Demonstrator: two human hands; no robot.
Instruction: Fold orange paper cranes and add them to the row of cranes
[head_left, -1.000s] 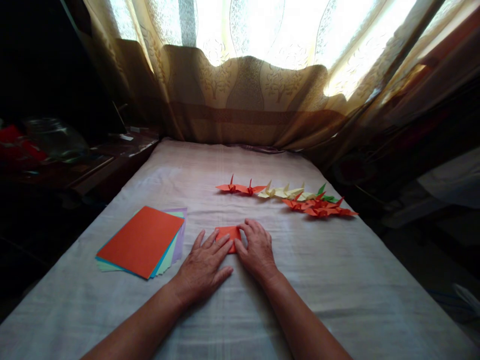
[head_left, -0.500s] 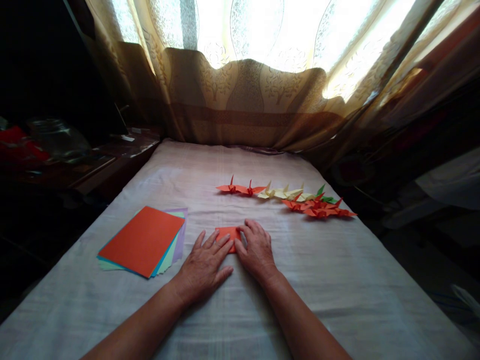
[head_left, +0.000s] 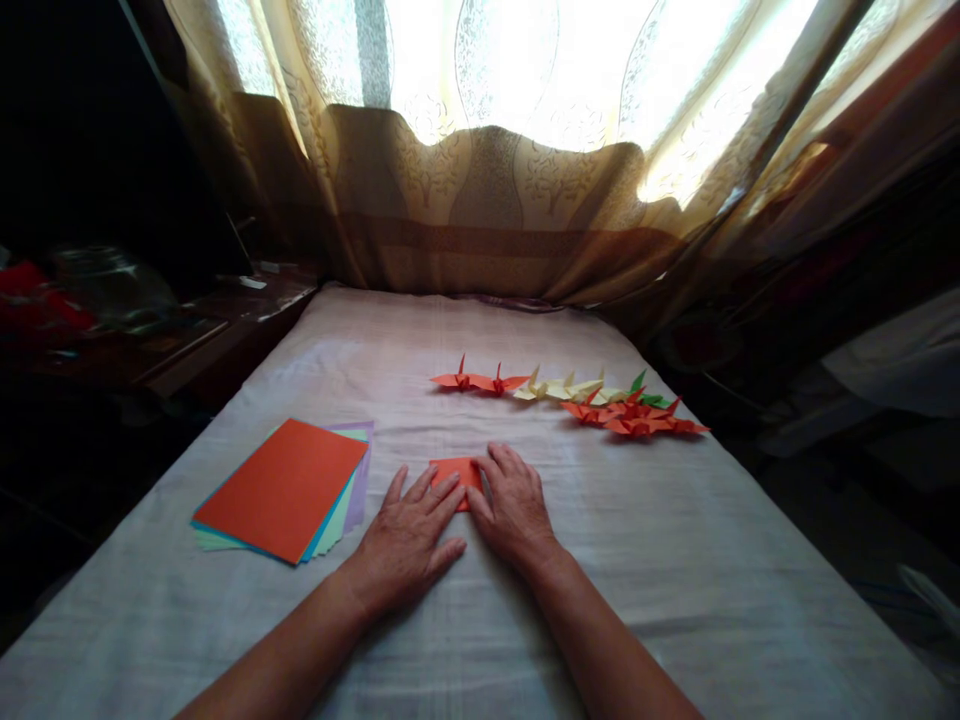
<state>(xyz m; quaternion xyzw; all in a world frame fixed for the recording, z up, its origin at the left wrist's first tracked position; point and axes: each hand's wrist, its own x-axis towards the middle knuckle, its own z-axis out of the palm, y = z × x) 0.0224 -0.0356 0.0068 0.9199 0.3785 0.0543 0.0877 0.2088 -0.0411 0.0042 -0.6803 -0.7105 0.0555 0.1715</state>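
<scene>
A small folded orange paper (head_left: 454, 470) lies flat on the cloth-covered table (head_left: 675, 560). My left hand (head_left: 405, 540) rests flat with its fingertips pressing on the paper's left side. My right hand (head_left: 514, 505) presses the paper's right edge with its fingers spread. Most of the paper is hidden under both hands.
A stack of coloured sheets (head_left: 285, 487), orange on top, lies to the left. Folded paper cranes (head_left: 570, 395) in orange, cream and green sit in a row behind the hands. A curtain (head_left: 487, 190) hangs at the far end; a dark cluttered side table (head_left: 120, 320) stands left.
Both hands stay pressed on the orange paper; the right hand has slid a little to the left over it. The view has tipped slightly.
</scene>
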